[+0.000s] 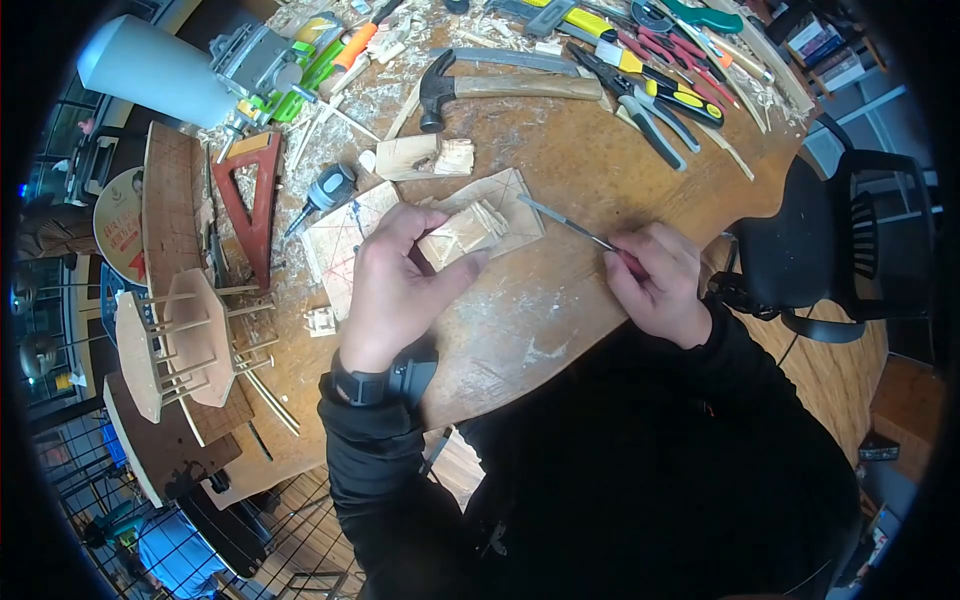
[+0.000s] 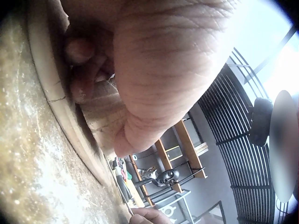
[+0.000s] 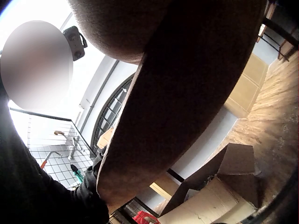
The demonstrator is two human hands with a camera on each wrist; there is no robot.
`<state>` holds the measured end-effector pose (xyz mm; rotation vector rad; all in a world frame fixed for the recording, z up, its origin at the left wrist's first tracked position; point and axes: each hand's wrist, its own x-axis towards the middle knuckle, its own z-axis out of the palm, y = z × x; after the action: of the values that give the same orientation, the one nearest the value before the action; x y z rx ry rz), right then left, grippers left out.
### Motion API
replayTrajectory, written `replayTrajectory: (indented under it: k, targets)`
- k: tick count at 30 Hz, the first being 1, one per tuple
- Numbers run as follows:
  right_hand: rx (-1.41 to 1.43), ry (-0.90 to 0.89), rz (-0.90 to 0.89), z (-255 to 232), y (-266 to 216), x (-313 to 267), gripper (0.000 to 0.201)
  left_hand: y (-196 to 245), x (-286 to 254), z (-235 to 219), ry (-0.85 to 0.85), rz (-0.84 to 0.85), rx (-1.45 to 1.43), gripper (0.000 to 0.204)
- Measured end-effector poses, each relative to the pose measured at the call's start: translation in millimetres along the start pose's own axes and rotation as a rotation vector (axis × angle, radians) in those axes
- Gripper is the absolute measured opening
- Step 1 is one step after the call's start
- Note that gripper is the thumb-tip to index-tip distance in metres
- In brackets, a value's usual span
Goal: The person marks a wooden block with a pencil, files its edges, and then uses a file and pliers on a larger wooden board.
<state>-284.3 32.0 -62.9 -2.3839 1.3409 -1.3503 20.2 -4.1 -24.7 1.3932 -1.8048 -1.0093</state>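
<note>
In the head view a carved wood block (image 1: 462,238) is held by the left hand (image 1: 392,285), thumb on its near side and fingers on the far side. Beneath the block lies a flat wood board (image 1: 515,215) on the workbench. The right hand (image 1: 660,280), fingers curled, grips the handle of a thin metal tool (image 1: 565,220), whose tip points toward the block and stands apart from it. The left wrist view shows the left hand (image 2: 163,65) close up around the block (image 2: 105,119). In the right wrist view the tool is hidden.
A claw hammer (image 1: 520,87) and another wood block (image 1: 425,157) lie beyond the hands. Pliers (image 1: 650,125) and other tools are at the back. A red triangle (image 1: 262,215), a glue-gun-like blue tool (image 1: 330,187) and a wooden model (image 1: 200,340) stand left. An office chair (image 1: 800,240) is right.
</note>
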Motion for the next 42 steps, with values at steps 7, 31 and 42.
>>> replayTrajectory:
  k: [7, 31, 42]
  targets:
    - [-0.007, 0.001, 0.008, 0.3, -0.3, -0.8, 0.016, -2.2, -0.2, -0.8, -0.007, 0.018, 0.006, 0.036]
    - [-0.001, -0.013, -0.023, -2.8, -0.3, 1.2, 0.016, -6.3, -2.6, 0.9, 0.036, 0.077, 0.006, 0.045]
    - [0.02, 0.005, -0.026, -1.4, 1.4, -0.4, 0.016, -3.5, -3.6, 2.5, 0.036, 0.087, 0.019, 0.045]
